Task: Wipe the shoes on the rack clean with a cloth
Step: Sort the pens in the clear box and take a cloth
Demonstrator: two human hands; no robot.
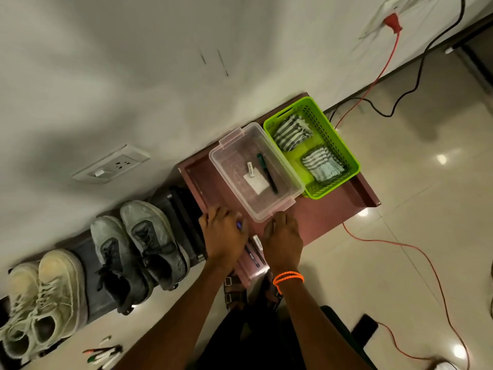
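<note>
We see dim indoor light, bright ceiling-lamp glare spots on the glossy floor tiles (416,231), soft shadows across the wall (106,76), wide-angle bending and blur toward the edges.

Indoor room, likely home or office corner: glossy cream floor tiles (416,182), plain white wall (133,76) with switch-and-socket plate (112,164), red extension cord (384,76) trailing across floor, low shoe rack (88,252) against wall holding dusty sneakers (138,249).
</note>
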